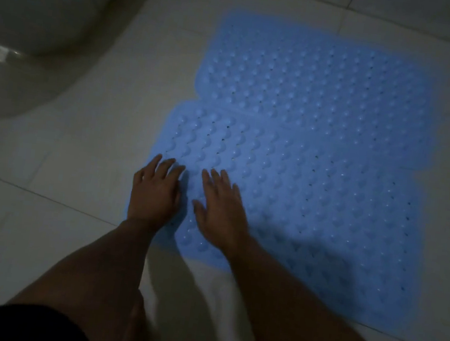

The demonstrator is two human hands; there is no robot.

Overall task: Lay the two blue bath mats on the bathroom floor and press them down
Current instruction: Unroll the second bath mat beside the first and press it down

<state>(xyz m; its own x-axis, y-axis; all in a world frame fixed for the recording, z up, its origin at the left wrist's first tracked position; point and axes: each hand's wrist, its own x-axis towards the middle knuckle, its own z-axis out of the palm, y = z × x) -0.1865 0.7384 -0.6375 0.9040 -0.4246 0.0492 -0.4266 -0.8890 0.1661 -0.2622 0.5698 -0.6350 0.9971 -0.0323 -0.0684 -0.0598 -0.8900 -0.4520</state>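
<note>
While both mats lay on the tiled floor (76, 174), the left hand (155, 190) and right hand (220, 206) pressed the near mat (315, 187), fingers straight and spread; the far mat (314, 79), overlapping beyond, possibly awaited pressing.

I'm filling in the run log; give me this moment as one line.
stage: pressing | left hand: flat on near bumpy blue rubber bath mat | right hand: flat on same mat | far blue bath mat: laid on tile floor
</note>
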